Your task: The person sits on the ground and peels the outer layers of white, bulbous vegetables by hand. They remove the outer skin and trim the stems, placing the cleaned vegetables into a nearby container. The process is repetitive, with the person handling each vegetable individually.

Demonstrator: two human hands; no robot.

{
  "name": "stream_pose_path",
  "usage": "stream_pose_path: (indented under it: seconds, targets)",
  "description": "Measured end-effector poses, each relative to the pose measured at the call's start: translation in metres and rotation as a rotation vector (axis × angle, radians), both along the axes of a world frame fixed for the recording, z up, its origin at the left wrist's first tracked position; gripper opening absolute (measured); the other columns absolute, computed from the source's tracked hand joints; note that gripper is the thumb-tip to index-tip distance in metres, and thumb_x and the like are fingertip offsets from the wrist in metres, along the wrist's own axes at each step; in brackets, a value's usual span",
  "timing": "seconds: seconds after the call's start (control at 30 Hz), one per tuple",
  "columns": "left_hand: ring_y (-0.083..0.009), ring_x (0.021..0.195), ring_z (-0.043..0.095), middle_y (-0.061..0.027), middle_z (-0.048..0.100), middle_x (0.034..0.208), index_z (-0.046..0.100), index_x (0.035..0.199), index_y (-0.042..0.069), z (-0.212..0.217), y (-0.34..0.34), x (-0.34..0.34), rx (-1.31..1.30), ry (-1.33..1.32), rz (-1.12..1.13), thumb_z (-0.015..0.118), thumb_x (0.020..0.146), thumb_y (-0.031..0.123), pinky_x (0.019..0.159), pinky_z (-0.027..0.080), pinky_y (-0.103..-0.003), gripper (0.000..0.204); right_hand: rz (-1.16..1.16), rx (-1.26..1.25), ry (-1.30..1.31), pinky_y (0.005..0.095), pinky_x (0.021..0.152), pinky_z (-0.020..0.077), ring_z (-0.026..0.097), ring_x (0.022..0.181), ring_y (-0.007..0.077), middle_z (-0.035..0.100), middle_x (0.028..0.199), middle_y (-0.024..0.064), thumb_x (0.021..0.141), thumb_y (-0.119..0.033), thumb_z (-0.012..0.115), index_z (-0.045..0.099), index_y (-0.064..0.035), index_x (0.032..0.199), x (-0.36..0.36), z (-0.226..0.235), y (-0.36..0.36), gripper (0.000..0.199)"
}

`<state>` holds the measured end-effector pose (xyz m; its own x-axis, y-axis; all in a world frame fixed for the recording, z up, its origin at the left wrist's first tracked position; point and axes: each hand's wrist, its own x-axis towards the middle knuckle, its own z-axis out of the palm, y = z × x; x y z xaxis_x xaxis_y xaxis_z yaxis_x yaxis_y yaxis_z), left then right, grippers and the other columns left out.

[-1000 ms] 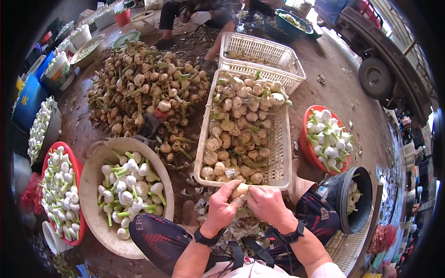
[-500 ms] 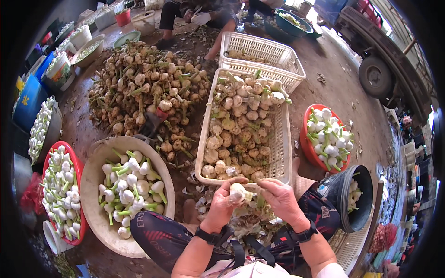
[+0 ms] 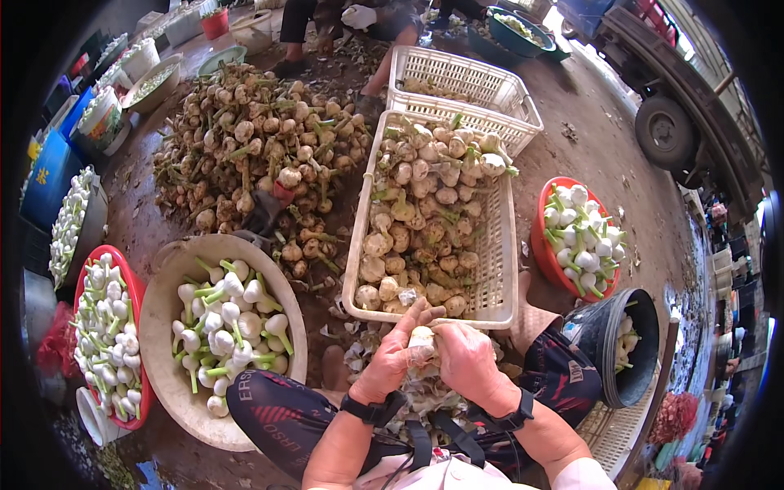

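Since the clean stuff already fills several containers, I'd call this well along but nowhere near finished. White, trimmed garlic sits piled in the big cream tub (image 3: 166,384) by the left knee, in the red basin (image 3: 139,298) past that tub's left edge, and in the red bowl (image 3: 539,241) out beyond the crate's right edge. There's some in the black bucket (image 3: 606,347) too, but I can't see how deep it goes.

What's left? Loads. The white crate (image 3: 496,253) is packed with brown, skin-on bulbs from its far edge down to its near left corner, only the right side showing bare, and that dirty heap (image 3: 261,155) off its left edge is huge.

Right now one pale bulb (image 3: 420,346) is up between both hands, just off the crate's near edge, above a mess of loose peelings (image 3: 429,388). The left hand (image 3: 392,358) grips it, index finger stretched toward the crate. The right hand (image 3: 474,363) is curled closed against the other side, gripping too I reckon, fingertips hidden. Both forearms angle inward.
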<state>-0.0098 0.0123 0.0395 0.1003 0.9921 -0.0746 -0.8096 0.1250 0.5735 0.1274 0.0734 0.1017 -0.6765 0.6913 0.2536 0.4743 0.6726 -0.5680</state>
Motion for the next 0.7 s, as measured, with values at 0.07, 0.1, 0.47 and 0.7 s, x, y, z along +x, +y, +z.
stream_pose_path:
  seconds: [0.07,0.1,0.47,0.7]
  targets:
    - [-0.0242,0.131,0.039,-0.0157,0.033,0.146,0.016,0.15,0.007,0.002,0.002,0.0,0.032,0.064,-0.01,0.072,0.08,0.023,0.106,0.032,-0.034,0.091,-0.076,-0.113,0.029,0.0411,0.067,0.0493,0.062,0.077,0.0373,0.061,0.082,0.0191,0.082,0.002,0.057,0.057,0.0009,0.091,0.0,0.001,-0.002,0.009]
    - [-0.0238,0.131,0.038,-0.0157,0.033,0.146,0.015,0.15,0.008,0.005,0.002,-0.002,0.048,0.099,-0.017,0.072,0.081,0.023,0.106,0.032,-0.034,0.091,-0.096,-0.15,0.058,0.0411,0.066,0.0489,0.062,0.076,0.0374,0.061,0.081,0.0193,0.082,0.002,0.056,0.057,0.0007,0.091,0.0,0.0,-0.002,0.008]
    - [-0.0087,0.095,0.057,-0.0049,0.062,0.108,0.053,0.125,-0.003,0.0,-0.003,0.015,-0.082,0.547,0.116,0.073,0.083,0.013,0.084,0.048,-0.024,0.05,-0.016,0.014,0.137,0.0404,0.064,0.0481,0.058,0.072,0.0377,0.057,0.078,0.0177,0.077,0.007,0.057,0.054,-0.0004,0.094,0.02,-0.011,0.003,0.019]
    - [-0.0192,0.101,0.063,-0.0107,0.064,0.114,0.052,0.125,-0.005,0.0,-0.008,0.009,-0.085,-0.053,0.122,0.073,0.08,0.015,0.089,0.05,-0.032,0.053,-0.355,-1.458,0.918,0.0242,0.055,0.0451,0.062,0.074,0.0136,0.065,0.087,0.0043,0.097,-0.017,0.05,0.055,-0.0063,0.104,0.022,-0.012,0.011,0.014]
